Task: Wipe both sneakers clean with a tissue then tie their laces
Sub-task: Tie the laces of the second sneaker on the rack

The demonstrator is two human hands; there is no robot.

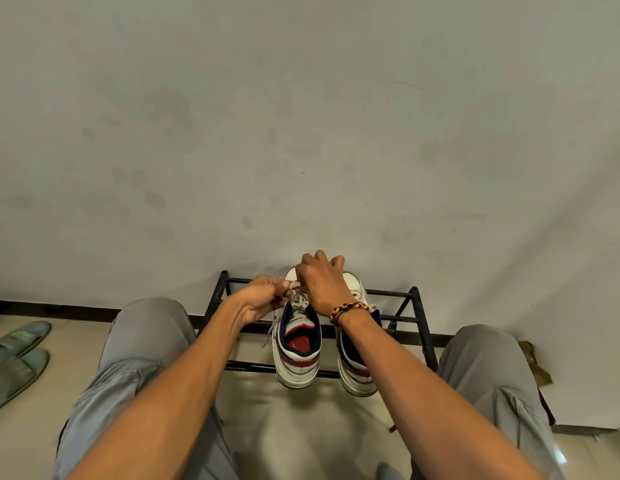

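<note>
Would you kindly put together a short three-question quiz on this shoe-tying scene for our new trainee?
1. True or false: both sneakers sit on the black rack.
2. Which sneaker's laces are being handled? A) left sneaker B) right sneaker
3. Which wrist wears the beaded bracelet?

Key:
1. True.
2. A; the left hand pinches a lace and the right hand works over the same shoe.
3. The right.

No legible text — sneakers, slippers, wall.
</note>
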